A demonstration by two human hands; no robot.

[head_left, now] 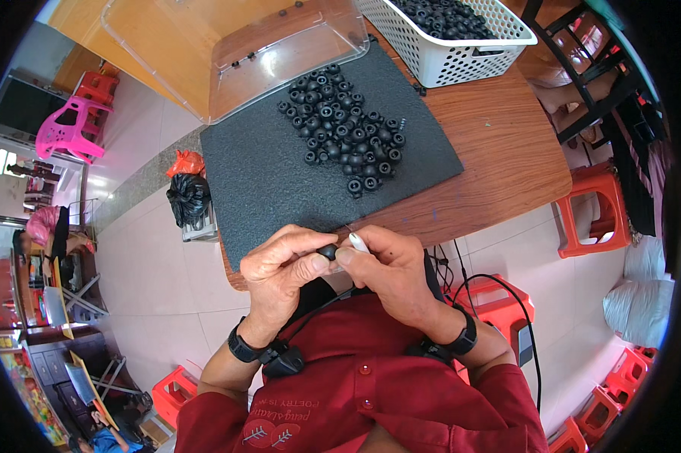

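Close to the table's front edge, my left hand [278, 266] pinches a small round black rubber-like part [328, 251] between thumb and fingers. My right hand [392, 260] is closed on a small tool with a white handle [358, 242]. A thin dark tip seems to rise from the tool; its exact kind is too small to tell. The two hands are almost touching, the tool just right of the part. Beyond them, a heap of similar hollow black parts [340, 124] lies on a dark grey mat [254, 181].
The mat rests on a brown wooden table [499, 143]. A clear plastic bin [211, 107] with a few black parts is at the far left. At the far right, a white perforated basket [461, 69] holds many more. Red stools [601, 211] and hanging cables [518, 298] are on the right.
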